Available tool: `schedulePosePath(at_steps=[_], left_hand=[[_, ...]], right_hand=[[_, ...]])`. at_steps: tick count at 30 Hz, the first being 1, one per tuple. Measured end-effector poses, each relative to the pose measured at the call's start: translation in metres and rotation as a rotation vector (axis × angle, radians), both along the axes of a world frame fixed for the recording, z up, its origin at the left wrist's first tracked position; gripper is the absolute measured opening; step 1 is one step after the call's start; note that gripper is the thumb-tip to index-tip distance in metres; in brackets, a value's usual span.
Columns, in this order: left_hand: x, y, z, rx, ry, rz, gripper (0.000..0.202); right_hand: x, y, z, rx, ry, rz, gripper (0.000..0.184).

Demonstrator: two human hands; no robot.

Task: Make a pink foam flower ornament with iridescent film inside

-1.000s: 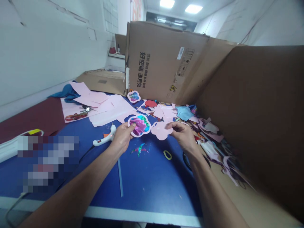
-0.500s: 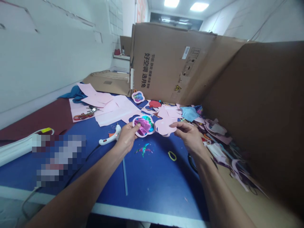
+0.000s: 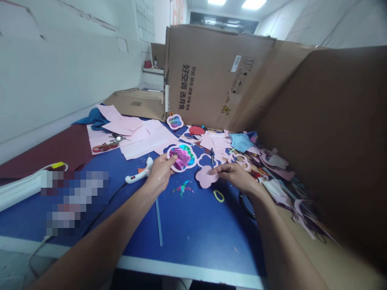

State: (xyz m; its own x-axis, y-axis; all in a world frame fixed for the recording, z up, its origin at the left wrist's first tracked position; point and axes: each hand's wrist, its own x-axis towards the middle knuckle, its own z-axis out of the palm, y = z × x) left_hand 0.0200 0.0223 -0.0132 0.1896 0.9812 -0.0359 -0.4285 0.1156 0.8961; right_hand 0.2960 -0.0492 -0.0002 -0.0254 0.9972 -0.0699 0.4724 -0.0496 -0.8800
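My left hand [image 3: 161,173] is shut on a flower-shaped pink paper frame filled with shiny multicoloured film [image 3: 183,158], gripping its left edge just above the blue table [image 3: 193,225]. My right hand [image 3: 233,177] pinches a plain pink paper flower cutout [image 3: 205,177] low against the tabletop. Just above that cutout lies an empty pink flower outline [image 3: 207,160], with a dark pen or marker [image 3: 212,156] standing close by. A white hot glue gun [image 3: 139,171] lies left of my left hand, its cord trailing down the table.
Loose pink sheets [image 3: 142,139], scissors [image 3: 116,140] and a second film flower [image 3: 175,121] lie at the back. Paper scraps [image 3: 281,177] pile up on the right, against a tall cardboard panel [image 3: 320,121]. A large cardboard box [image 3: 211,76] stands behind.
The plain pink cutout has moved down and away from the film flower, towards the tabletop. A pink flower outline behind it now shows. My hands are slightly further apart.
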Motion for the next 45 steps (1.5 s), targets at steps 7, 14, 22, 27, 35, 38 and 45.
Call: schedulePosePath(at_steps=[7, 14, 22, 27, 35, 38, 45], left_hand=[[0.001, 0.001, 0.000, -0.008, 0.005, 0.010, 0.042], [-0.002, 0.004, 0.000, -0.010, 0.002, 0.017, 0.034], [-0.014, 0.014, 0.012, 0.014, -0.075, 0.109, 0.028], [-0.023, 0.022, 0.022, 0.034, -0.111, 0.207, 0.019], [-0.014, 0.012, 0.015, 0.010, -0.084, 0.142, 0.023], [-0.013, 0.010, 0.014, 0.000, -0.073, 0.117, 0.029], [-0.013, 0.008, 0.012, 0.004, -0.073, 0.085, 0.035]], right_hand=[[-0.006, -0.002, 0.003, -0.074, -0.064, 0.084, 0.033], [-0.003, -0.003, -0.003, -0.140, -0.167, 0.164, 0.038], [0.006, -0.002, -0.003, -0.004, -0.580, -0.045, 0.028], [-0.001, -0.001, -0.004, 0.117, -0.695, -0.246, 0.029], [-0.006, 0.003, -0.019, 0.147, -0.778, -0.161, 0.036], [-0.004, 0.003, -0.024, 0.188, -0.793, -0.130, 0.033], [-0.006, 0.007, -0.031, 0.313, -0.898, -0.056, 0.026]])
